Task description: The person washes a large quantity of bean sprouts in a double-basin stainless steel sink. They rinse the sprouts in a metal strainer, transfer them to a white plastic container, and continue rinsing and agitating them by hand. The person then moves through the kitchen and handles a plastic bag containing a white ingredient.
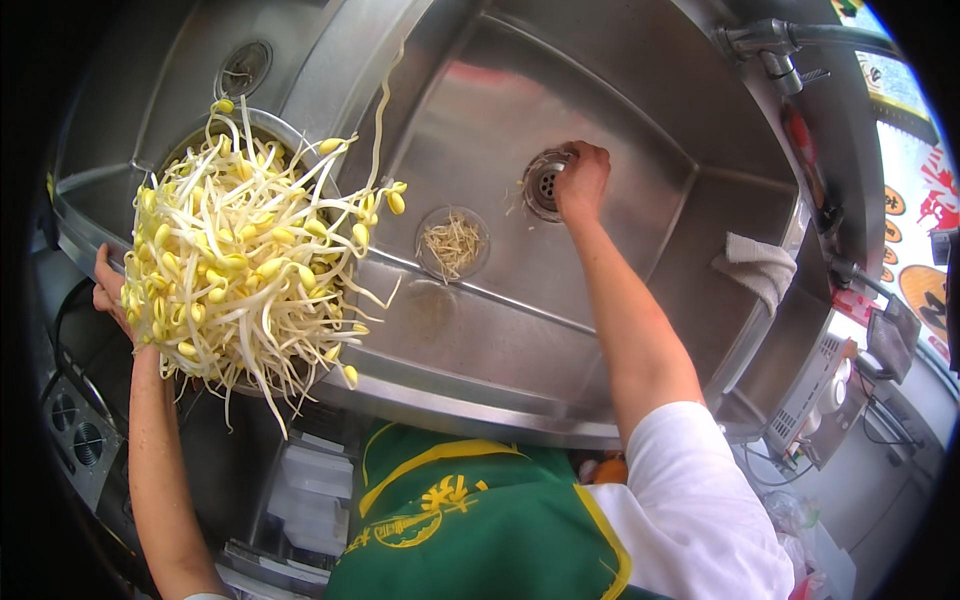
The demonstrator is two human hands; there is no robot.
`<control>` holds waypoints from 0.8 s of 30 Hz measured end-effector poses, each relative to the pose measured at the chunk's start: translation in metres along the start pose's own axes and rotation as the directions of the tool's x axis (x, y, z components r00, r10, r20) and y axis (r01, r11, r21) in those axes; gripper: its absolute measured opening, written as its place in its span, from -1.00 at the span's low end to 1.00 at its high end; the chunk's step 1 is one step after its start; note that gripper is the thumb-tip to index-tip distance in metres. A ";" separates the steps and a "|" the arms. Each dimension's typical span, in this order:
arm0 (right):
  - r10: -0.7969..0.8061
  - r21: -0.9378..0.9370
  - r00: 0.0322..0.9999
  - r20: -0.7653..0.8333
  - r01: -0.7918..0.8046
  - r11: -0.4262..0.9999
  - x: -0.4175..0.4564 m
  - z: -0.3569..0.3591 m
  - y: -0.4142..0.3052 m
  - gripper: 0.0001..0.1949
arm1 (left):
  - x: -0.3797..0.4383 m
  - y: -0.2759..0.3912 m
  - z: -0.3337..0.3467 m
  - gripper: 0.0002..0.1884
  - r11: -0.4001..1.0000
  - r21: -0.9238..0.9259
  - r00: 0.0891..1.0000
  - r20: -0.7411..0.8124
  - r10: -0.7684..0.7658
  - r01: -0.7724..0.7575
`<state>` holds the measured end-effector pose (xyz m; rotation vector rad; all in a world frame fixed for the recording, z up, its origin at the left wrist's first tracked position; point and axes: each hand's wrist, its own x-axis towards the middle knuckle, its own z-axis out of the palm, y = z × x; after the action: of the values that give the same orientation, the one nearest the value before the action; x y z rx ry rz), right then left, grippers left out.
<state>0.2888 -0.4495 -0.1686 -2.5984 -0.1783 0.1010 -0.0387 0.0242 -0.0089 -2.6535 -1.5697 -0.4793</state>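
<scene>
A large heap of soybean sprouts (pixel 240 262) with yellow heads rises above a round metal bowl (pixel 279 124), mostly hidden beneath them. My left hand (pixel 111 291) grips the left side of this bowl, its palm and some fingers covered by the sprouts. Down in the stainless steel sink basin (pixel 480 135), my right hand (pixel 583 180) is at the right edge of the round drain (pixel 546 186). Its fingertips are hidden, so I cannot tell whether they hold anything. Left of the drain, a shallow round drain strainer (pixel 421 251) carries sprout scraps (pixel 453 241).
A second basin with a drain (pixel 244 69) lies at upper left. The faucet (pixel 780 45) stands at upper right. A grey cloth (pixel 756 266) hangs over the right sink edge. White containers (pixel 311 487) sit below the front rim (pixel 480 409).
</scene>
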 end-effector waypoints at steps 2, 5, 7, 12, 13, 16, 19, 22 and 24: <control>-0.167 -0.015 0.984 0.059 0.168 0.986 -0.001 0.007 -0.005 -0.68 | 0.002 0.000 0.000 -0.20 0.998 -0.058 1.000 -0.002 -0.019 0.019; -0.332 0.026 0.931 0.151 0.332 0.943 -0.024 0.010 -0.025 -0.71 | 0.000 0.008 -0.003 -0.20 0.997 0.065 0.998 0.032 -0.052 0.050; -0.422 0.053 0.885 0.199 0.420 0.906 -0.037 0.009 -0.020 -0.69 | 0.001 0.009 -0.005 -0.20 0.997 0.043 0.998 0.037 -0.060 0.058; -0.614 0.086 0.682 0.397 0.638 0.765 -0.070 -0.021 -0.003 -0.63 | -0.002 0.014 -0.008 -0.18 0.997 0.057 0.998 0.044 -0.050 0.047; -0.645 0.095 0.629 0.434 0.680 0.727 -0.072 -0.031 0.000 -0.62 | -0.002 0.012 -0.007 -0.17 0.997 0.060 0.998 0.041 -0.053 0.051; -0.669 0.096 0.534 0.517 0.741 0.665 -0.077 -0.057 0.015 -0.61 | -0.002 0.014 -0.007 -0.16 0.996 0.058 0.997 0.041 -0.064 0.062; -0.561 0.043 0.584 0.587 0.670 0.741 -0.075 -0.075 0.026 -0.61 | -0.003 0.019 -0.009 -0.17 0.996 0.035 0.996 0.042 -0.081 0.080; -0.382 -0.060 0.785 0.488 0.466 0.883 -0.056 -0.077 0.035 -0.61 | -0.002 0.009 -0.008 -0.18 0.999 0.045 0.998 0.048 -0.029 0.027; -0.304 -0.139 0.870 0.389 0.381 0.914 -0.048 -0.071 0.041 -0.59 | -0.002 0.006 -0.008 -0.18 0.999 0.047 0.998 0.056 -0.018 0.016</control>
<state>0.2529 -0.5270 -0.1264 -2.6869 -0.8262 0.4532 -0.0361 0.0183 -0.0013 -2.6442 -1.5989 -0.3665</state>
